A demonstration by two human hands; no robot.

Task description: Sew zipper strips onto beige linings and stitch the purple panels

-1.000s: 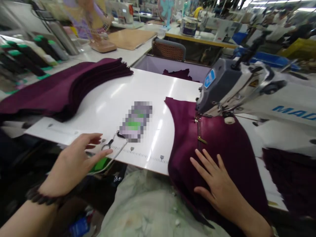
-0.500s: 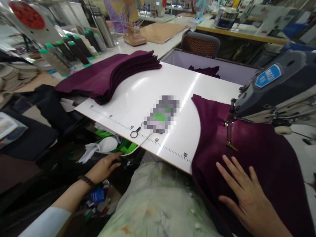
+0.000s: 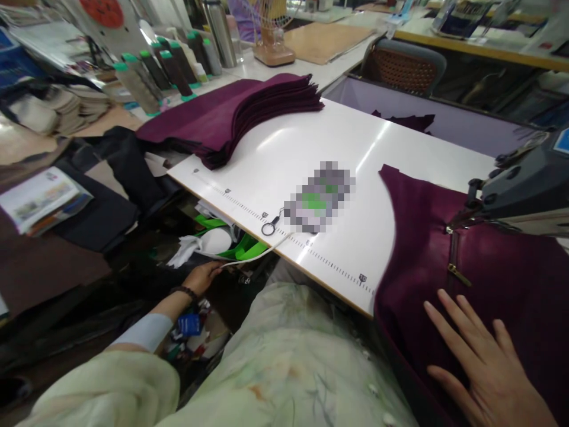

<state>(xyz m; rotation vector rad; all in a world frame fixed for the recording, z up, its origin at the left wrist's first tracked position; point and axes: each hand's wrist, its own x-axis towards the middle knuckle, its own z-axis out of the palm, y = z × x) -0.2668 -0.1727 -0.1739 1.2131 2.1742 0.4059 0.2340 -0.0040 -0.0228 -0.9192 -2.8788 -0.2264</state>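
Glossy white worktop [image 3: 302, 148] with a printed ruler edge is seen. On its right side, a smooth maroon fabric panel with curved edges [image 3: 511, 273] is pressed under the right hand [image 3: 493, 365], palm down, fingers spread wide. Short dark zipper with brass pull [image 3: 453, 252] is set just beyond those fingers, long axis aimed away from the hand; left hand [image 3: 202, 279] is farther off, fingers narrowed at a thin white cable [image 3: 267, 251]; grip can't be told. Layered maroon fabric stack [image 3: 258, 112] is placed beyond.

Glare on tabletop [image 3: 284, 151], shadow beneath; blurred edges
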